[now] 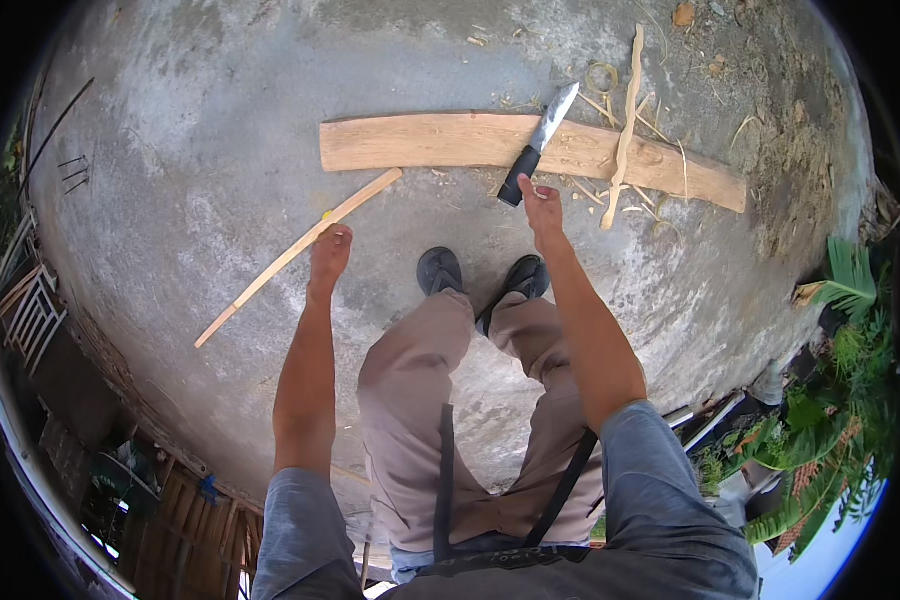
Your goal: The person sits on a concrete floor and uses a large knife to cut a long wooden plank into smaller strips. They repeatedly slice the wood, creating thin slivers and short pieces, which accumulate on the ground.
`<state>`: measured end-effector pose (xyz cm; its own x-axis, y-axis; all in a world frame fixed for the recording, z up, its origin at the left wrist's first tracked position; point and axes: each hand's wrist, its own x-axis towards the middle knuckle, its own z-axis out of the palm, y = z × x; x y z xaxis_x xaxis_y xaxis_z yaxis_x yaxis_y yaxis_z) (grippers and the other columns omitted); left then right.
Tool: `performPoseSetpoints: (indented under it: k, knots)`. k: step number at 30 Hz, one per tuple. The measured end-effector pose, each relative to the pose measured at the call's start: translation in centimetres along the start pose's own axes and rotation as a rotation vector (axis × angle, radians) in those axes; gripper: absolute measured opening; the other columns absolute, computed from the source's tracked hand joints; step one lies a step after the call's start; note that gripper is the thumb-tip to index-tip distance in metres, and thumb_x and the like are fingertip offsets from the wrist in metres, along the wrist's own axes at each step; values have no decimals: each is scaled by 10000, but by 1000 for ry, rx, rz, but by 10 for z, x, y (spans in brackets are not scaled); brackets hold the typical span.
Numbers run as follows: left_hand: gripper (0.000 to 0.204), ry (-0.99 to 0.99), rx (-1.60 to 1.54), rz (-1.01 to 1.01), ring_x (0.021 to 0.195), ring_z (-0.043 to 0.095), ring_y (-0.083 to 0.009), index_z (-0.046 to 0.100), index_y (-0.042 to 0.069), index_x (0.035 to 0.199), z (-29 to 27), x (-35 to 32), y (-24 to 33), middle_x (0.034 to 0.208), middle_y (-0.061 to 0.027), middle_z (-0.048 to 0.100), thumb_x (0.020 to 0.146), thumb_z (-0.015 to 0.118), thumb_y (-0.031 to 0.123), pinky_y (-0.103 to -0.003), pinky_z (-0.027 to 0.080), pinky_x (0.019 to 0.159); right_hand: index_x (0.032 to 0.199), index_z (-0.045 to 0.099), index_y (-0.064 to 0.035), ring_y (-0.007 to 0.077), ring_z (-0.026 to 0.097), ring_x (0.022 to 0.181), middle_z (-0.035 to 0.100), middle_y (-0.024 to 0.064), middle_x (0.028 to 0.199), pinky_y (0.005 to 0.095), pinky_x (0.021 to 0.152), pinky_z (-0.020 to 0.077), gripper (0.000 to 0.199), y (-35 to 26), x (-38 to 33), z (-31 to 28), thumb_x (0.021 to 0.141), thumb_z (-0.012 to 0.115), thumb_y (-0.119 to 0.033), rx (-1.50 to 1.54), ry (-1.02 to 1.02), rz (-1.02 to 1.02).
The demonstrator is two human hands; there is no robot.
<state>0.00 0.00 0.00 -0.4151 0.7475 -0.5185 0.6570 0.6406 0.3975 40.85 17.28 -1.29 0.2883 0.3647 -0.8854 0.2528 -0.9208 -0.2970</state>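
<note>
My left hand is closed on a long, thin wooden strip, which slants up to the right and ends by the plank's lower edge. A small yellow spot shows beside those fingers. My right hand is at the black handle of a knife, its fingertips at the handle's right side and not wrapped round it. The knife's bright blade points up and right across a long, slightly curved wooden plank on the ground. A wavy, rough wooden strip lies across the plank to the right.
Thin shavings and a curled, yellowish loop are scattered around the plank's right part. My feet in dark sandals stand just below the plank on grey concrete. Green plants edge the right side; wooden slats stand lower left.
</note>
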Motion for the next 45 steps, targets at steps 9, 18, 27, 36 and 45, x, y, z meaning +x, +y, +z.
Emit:
performPoseSetpoints:
  k: [9,18,27,36,45]
  knots:
    - [568,192,235,112,1385,480,-447,464,51,1466,101,68,-79,1459,-270,522,948,683,138,-540,448,1111,1172,530,19,233,691,889,702,146,1003,362,837,559,632,31,77,63,811,886,-358,36,194,-368]
    - [399,161,370,127,1078,594,-414,579,72,1280,109,64,-116,1128,-195,600,899,698,86,-526,487,933,983,527,-99,149,565,543,548,21,686,312,484,478,405,25,70,0,954,741,-442,639,161,-203]
    - [389,62,220,371,947,628,-396,618,198,1416,39,25,-41,1034,-187,590,1033,584,139,-503,522,866,952,541,-81,176,589,545,564,45,683,361,469,523,382,9,105,-52,954,761,-393,1172,299,-179]
    - [358,-64,-99,503,921,660,-318,655,76,1341,-91,30,184,1055,-233,719,1107,549,325,-405,517,885,1097,665,-76,145,670,833,678,41,933,308,751,572,327,-60,-13,-46,935,788,-332,798,74,-615]
    - [598,-511,136,619,728,561,-229,766,50,1033,-53,8,308,722,-97,562,1036,555,610,-397,457,684,1185,688,-17,354,670,1127,713,205,998,530,1188,323,492,-84,-102,-63,924,726,-434,12,345,-1424]
